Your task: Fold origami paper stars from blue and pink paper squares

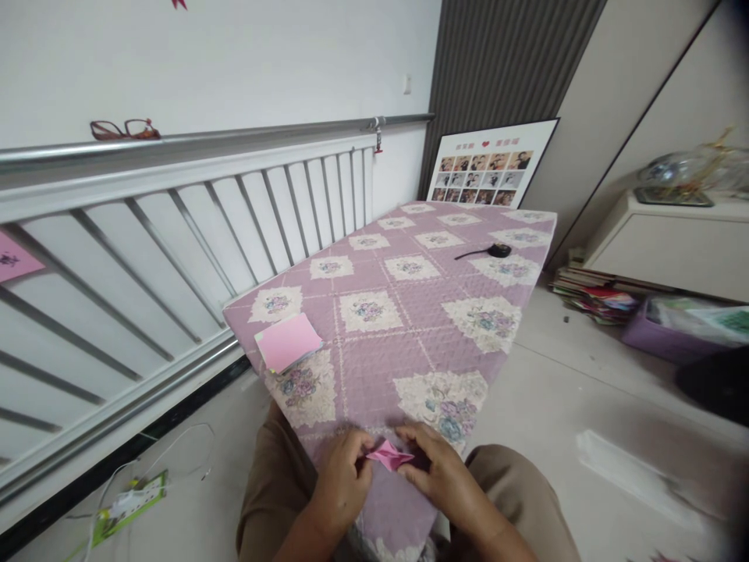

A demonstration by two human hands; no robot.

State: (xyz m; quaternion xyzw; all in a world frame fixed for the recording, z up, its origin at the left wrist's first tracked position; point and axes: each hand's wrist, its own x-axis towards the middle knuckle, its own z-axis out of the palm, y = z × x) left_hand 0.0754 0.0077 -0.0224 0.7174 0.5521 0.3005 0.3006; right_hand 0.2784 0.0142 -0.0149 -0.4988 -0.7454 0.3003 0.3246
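A small folded pink paper [389, 455] with pointed corners lies at the near end of the cloth-covered table, between my two hands. The thumb and fingertips of my left hand [345, 476] close on its left point. At its right point, my right hand [436, 472] has the thumb below and the fingers above, curled round that corner. Farther off to the left, a stack of pink paper sheets [289, 342] rests by the table's left edge.
The table [374, 359] has a floral purple cloth. A black item with a strap [499, 250] lies toward its far right. Behind stand a photo board [491, 164] and a white radiator [234, 226]. Glasses [125, 129] rest on the pipe. A power strip [132, 503] lies on the floor.
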